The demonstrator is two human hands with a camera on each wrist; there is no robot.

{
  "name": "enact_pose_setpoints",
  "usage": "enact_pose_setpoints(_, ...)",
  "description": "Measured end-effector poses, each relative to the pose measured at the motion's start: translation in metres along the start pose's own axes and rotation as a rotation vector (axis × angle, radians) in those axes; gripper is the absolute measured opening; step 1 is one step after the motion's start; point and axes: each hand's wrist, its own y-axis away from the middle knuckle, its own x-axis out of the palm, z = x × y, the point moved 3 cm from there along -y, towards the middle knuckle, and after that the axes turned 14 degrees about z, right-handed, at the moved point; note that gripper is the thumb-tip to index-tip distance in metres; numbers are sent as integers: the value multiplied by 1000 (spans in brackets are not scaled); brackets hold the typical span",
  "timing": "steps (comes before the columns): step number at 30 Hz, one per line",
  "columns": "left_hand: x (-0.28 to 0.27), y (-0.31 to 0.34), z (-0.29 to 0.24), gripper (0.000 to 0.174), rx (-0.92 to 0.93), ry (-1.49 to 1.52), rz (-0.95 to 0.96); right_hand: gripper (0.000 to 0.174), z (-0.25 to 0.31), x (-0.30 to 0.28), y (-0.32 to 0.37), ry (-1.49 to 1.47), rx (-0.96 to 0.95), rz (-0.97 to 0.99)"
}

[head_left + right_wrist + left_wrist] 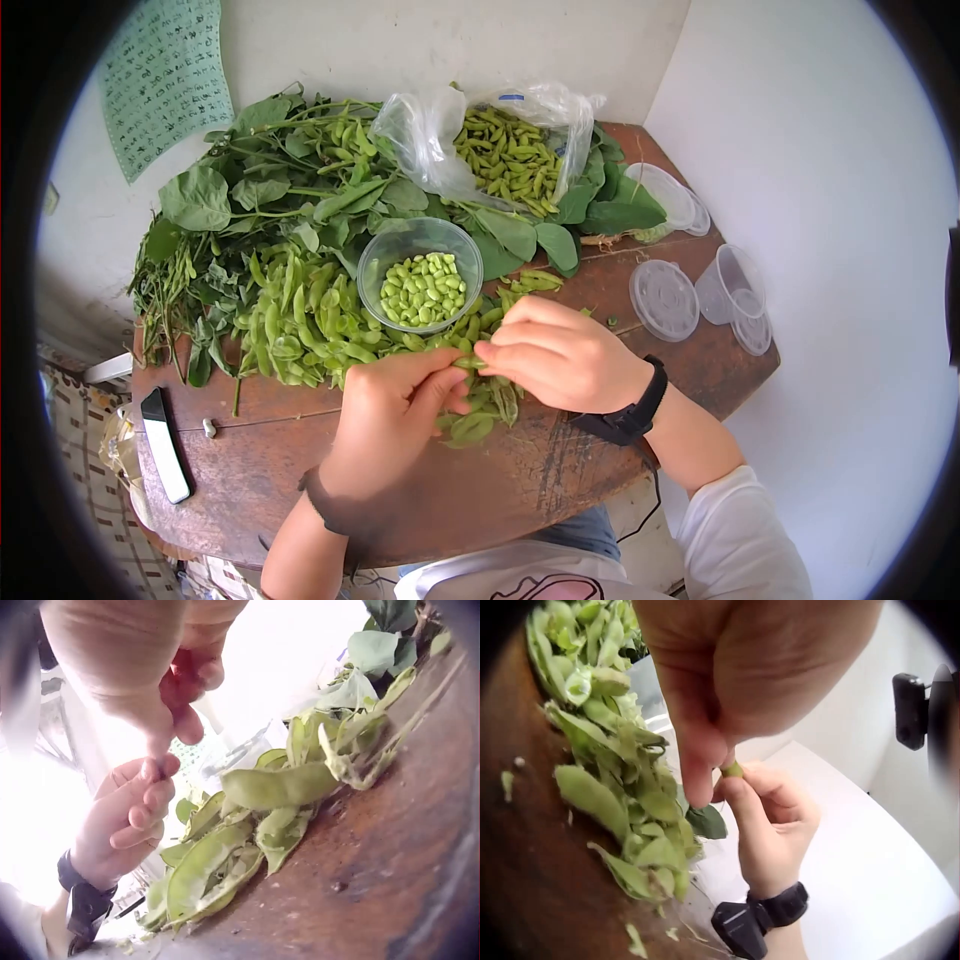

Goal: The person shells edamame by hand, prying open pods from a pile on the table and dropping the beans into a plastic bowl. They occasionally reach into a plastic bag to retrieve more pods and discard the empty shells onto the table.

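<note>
Over the front of a wooden table, my left hand (395, 410) and right hand (570, 355) meet at the fingertips. Between them they pinch a green soybean pod (733, 771), mostly covered by the fingers. Just beyond stands a clear plastic bowl (420, 237) with shelled green beans (425, 290) inside. Split pod shells (656, 847) lie below the hands in a loose row, also near the right hand in the right wrist view. To the left of the bowl is a heap of pods (300, 315).
Leafy bean stalks (230, 200) cover the back of the table (270, 470). A plastic bag (425, 150) holds more pods (510, 160). Clear lids (665, 300) and a plastic cup (720, 285) sit at the right. At the left edge lies a white, black-ended object (163, 450).
</note>
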Motion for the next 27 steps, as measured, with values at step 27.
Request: enact_pose_setpoints(27, 3, 1, 7, 27, 176, 343, -99, 21, -9, 10, 2, -429, 240, -228)
